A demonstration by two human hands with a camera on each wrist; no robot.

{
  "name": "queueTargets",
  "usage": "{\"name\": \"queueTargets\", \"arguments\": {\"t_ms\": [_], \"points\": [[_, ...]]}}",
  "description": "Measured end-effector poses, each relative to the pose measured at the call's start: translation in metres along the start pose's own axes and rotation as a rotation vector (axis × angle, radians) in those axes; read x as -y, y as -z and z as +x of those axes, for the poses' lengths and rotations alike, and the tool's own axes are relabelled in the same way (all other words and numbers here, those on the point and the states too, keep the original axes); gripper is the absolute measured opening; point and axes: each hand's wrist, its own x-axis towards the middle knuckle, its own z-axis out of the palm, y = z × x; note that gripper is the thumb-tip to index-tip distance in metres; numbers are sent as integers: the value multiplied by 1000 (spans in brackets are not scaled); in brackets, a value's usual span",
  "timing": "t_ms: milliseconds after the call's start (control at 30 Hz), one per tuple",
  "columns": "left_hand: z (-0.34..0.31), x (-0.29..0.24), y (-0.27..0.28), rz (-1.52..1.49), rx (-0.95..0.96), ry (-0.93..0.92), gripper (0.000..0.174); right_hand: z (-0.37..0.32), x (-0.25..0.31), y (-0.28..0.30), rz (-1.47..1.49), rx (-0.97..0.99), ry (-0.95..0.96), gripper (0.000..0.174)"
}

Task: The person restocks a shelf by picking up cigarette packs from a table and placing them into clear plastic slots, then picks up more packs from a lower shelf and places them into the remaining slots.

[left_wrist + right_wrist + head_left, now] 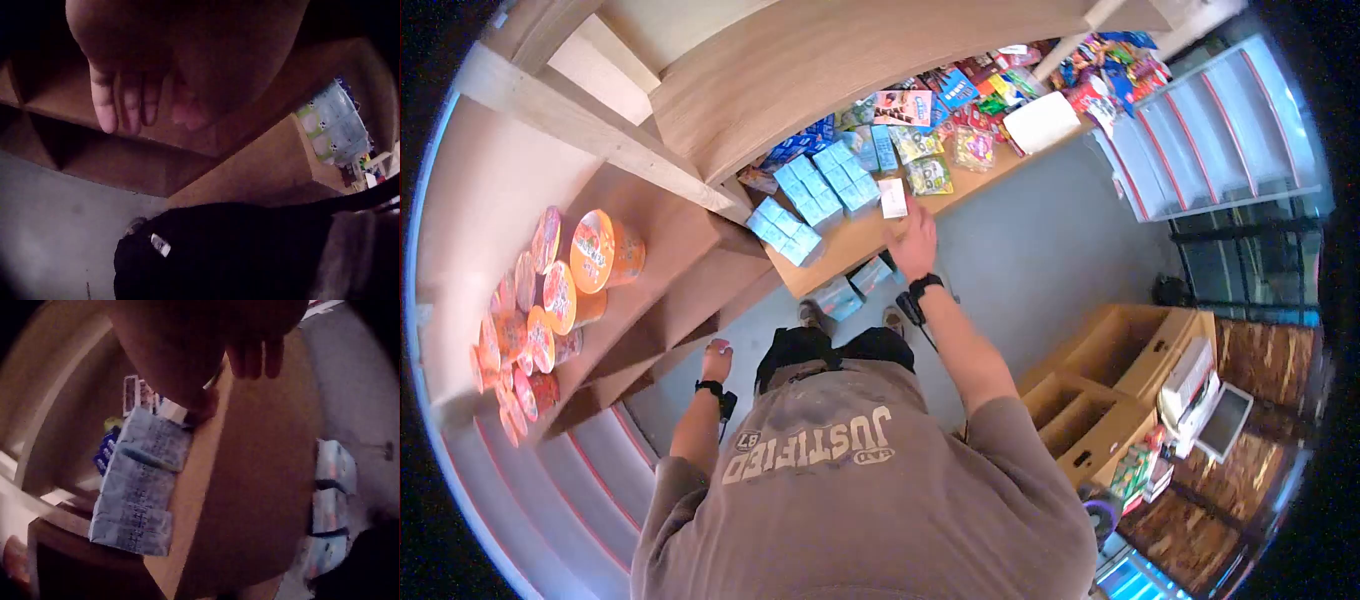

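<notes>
Small white box (893,197): flat on wooden shelf (847,247), just beside blue cartons (820,185). Right hand (915,245): fingers loose, thumb at box edge, nothing clamped. Left hand (717,358): relaxed, empty. Handling: likely best nudged flush against cartons, gently

Head view bright but fisheye-warped with black corners — both wrist views dim, shadowed, softly blurred.

orange-lidded noodle cups (590,250) lie stacked on a wooden shelf (670,230) at the far left. bright snack packets (990,90) crowd the back of a long wooden counter (850,245), with a white rack (1230,130) just beside it. open cardboard boxes (1120,370) stand on the grey floor (1040,250) at the right.
</notes>
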Motion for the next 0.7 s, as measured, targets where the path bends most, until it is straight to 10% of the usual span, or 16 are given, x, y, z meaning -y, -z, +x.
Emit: {"name": "queueTargets", "arguments": {"t_ms": [300,500,700], "points": [[-137,-74,-59,-78,-1,282,25,62,-40,-40,-51,386,57,81],[-211,-75,-111,-209,-28,417,28,75,-49,-5,269,98,-20,79],[-244,-89,-128,-259,-62,476,29,70,-47,-19,-16,291,250,81]]}}
